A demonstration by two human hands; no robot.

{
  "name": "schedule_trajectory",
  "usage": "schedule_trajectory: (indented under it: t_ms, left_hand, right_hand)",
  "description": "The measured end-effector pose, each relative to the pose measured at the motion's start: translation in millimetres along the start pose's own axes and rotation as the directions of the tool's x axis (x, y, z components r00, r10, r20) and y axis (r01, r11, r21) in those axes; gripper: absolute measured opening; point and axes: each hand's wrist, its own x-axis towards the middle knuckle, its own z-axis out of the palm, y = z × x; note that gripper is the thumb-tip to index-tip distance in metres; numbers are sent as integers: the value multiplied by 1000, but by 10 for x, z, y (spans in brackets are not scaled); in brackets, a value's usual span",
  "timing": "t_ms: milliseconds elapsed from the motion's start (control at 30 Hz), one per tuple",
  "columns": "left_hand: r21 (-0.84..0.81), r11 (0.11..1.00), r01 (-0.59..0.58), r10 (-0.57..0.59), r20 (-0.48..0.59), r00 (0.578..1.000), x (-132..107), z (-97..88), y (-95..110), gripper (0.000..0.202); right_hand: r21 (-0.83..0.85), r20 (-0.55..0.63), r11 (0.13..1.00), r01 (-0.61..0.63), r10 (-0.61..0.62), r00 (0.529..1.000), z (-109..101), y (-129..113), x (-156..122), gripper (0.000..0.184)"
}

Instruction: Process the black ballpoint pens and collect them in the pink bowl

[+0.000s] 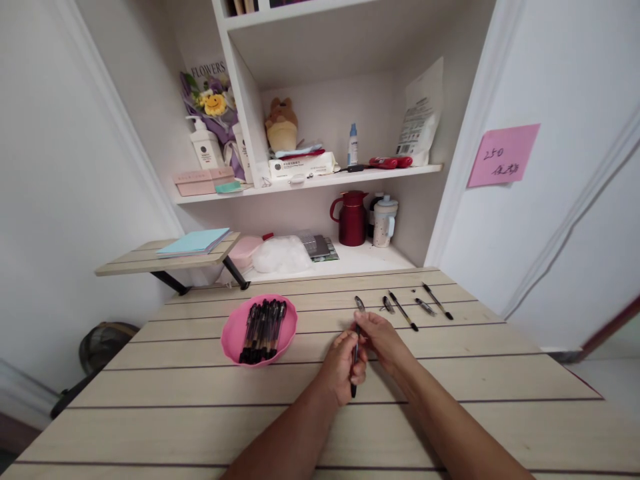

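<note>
A black gel pen stands at a steep slant between both hands, its dark end pointing toward me. My left hand is wrapped round the pen's barrel. Just above it, my right hand pinches the pen near its clear cap, which sticks out past the fingers. To the left, a pink bowl holds several black pens. Right of my hands lie two uncapped pens, one nearer and one farther right. Beside them lie a loose clear cap and another cap.
A small raised stand with blue paper is at the back left of the slatted table. Behind the table, a white shelf unit holds a red jug, a pale cup and a plastic bag.
</note>
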Motion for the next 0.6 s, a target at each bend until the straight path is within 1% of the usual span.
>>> schedule_trajectory:
  t_ms: [67,100,200,267,367,433,467,500,567,600]
  left_hand:
    - [0,1000,4,-4,0,1000,0,-2,-3,34]
    - [2,1000,5,-5,5,1000,-1,-1,-3,33]
    - [6,1000,7,-7,27,1000,-12,2,7,33]
    - [12,1000,9,-10,45,999,-19,5,14,33]
    - [23,1000,14,-15,56,998,-20,5,11,33]
    - [31,999,13,-15,55,998,-16,3,1,33]
    - [35,999,12,-14,51,999,-13,1,-6,34]
    - [39,999,10,-12,43,999,-10,-1,-13,35]
    - [46,999,6,-7,18,1000,-4,-6,-26,37]
    - [45,999,3,-3,2,1000,-1,-9,-30,37]
  right_hand:
    - [-53,-17,998,32,-33,999,-14,-1,4,33]
    - [-47,-18,998,48,-48,999,-19,-7,6,33]
    - [45,4,998,51,-52,999,-24,-31,9,31]
    - [108,-4,993,51,-51,999,-22,-42,12,29]
    - [176,-25,981,84,-80,996,-43,-52,32,29]
    - [193,-45,973,126,-120,992,-95,-64,67,29]
    - [169,-74,973,160,-150,986,-134,-72,91,29]
    - [88,-121,977,196,-185,975,-181,-81,118,29]
    - [-187,-233,957,221,-262,937,-287,-97,180,27]
    - [-328,-275,924,196,-292,916,-339,-103,212,27]
